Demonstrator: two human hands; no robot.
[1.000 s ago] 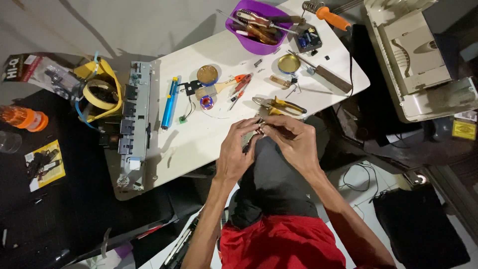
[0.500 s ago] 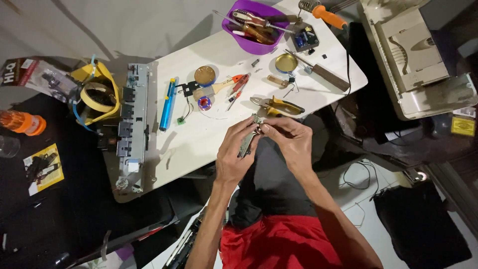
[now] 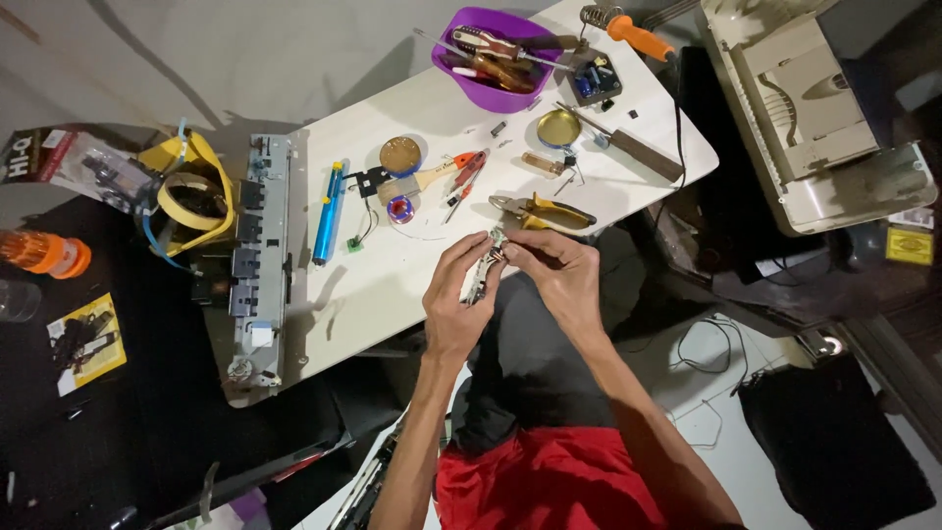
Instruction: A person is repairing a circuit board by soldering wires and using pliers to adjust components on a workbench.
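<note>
Both my hands meet at the near edge of a white table [image 3: 392, 285]. My left hand [image 3: 454, 294] holds a small grey metal tool [image 3: 481, 275], like pliers or tweezers, pointing up and right. My right hand [image 3: 557, 270] pinches a tiny part at the tool's tip [image 3: 497, 245]; what the part is I cannot tell. Yellow-handled pliers [image 3: 545, 209] lie just beyond my fingers. A small solder spool [image 3: 399, 208] and a blue pen-shaped tool [image 3: 327, 212] lie further left on the table.
A purple bowl [image 3: 471, 88] of screwdrivers, an orange-handled soldering iron [image 3: 633, 34], a round tin [image 3: 557, 128] and a brush [image 3: 422, 180] sit at the far side. A long grey metal assembly [image 3: 257, 255] lies along the left edge. A beige machine [image 3: 814, 118] stands at right.
My hands stay together at the table edge, shifting slightly; the grey tool in my left hand has tilted a little as my right fingers work at its tip.
</note>
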